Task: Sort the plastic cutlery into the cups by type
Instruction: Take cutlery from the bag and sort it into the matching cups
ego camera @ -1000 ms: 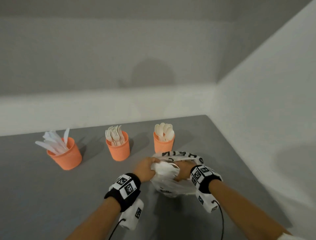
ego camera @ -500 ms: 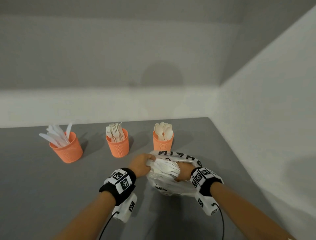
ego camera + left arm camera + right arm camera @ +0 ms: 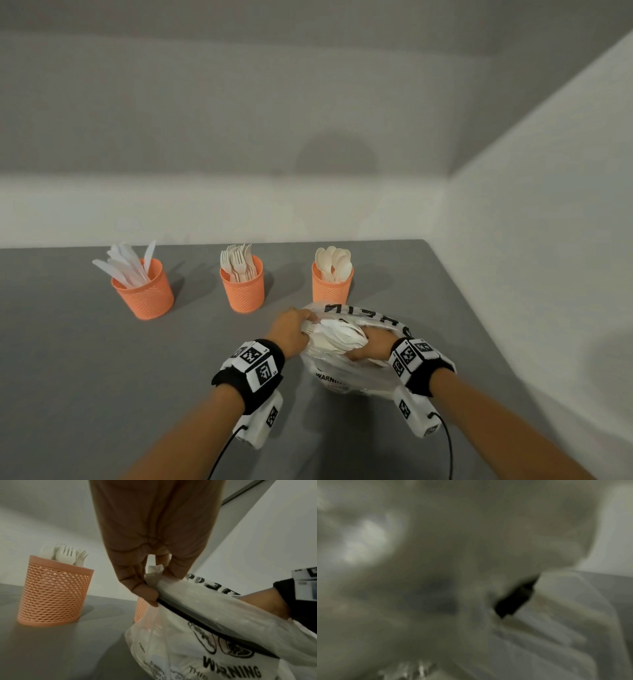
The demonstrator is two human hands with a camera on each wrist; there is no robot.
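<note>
Three orange mesh cups stand in a row at the back: knives point(image 3: 144, 291), forks point(image 3: 243, 287), spoons point(image 3: 331, 286). In front of the spoon cup lies a clear plastic bag point(image 3: 346, 377) printed with black warning text. My left hand point(image 3: 291, 330) pinches the bag's rim point(image 3: 154, 569) between thumb and fingers and holds the mouth open. My right hand point(image 3: 368, 346) reaches into the mouth and grips a bundle of white cutlery point(image 3: 339, 334). The right wrist view is a blur of plastic. The fork cup point(image 3: 53, 593) stands left of the bag point(image 3: 188, 649).
The grey table point(image 3: 102, 377) ends at a white wall on the right, close behind the bag point(image 3: 513, 308). Another wall runs behind the cups. Bare tabletop lies to the left and in front of my forearms.
Both hands keep their holds. The left hand has pulled the bag rim slightly up and to the left, and the white bundle shows a little more in the mouth.
</note>
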